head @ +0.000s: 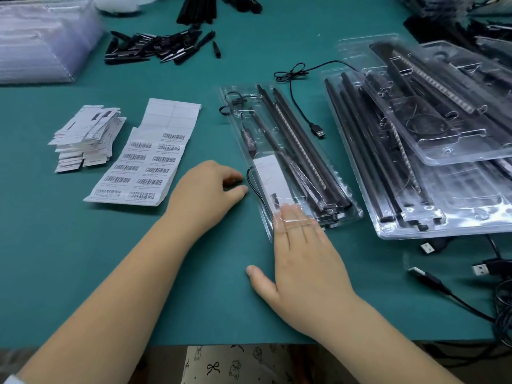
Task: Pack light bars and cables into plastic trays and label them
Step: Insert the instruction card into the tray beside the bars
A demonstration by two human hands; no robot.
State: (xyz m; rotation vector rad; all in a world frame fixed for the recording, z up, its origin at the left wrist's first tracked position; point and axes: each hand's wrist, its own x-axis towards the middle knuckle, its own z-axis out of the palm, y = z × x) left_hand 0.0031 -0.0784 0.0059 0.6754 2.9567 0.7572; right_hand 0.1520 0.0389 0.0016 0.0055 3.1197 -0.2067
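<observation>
Right hand (302, 261), grip wide, fingers flat under clear tray (288, 159); left hand (206, 189) loosely curled, holding nothing.

head view, looking down, close over table (83, 273)

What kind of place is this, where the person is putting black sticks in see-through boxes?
Probably a packing bench in a small factory or workshop. A sheet of barcode labels lies on the green table, filled plastic trays are stacked at the right, and loose black parts are piled behind.
</observation>
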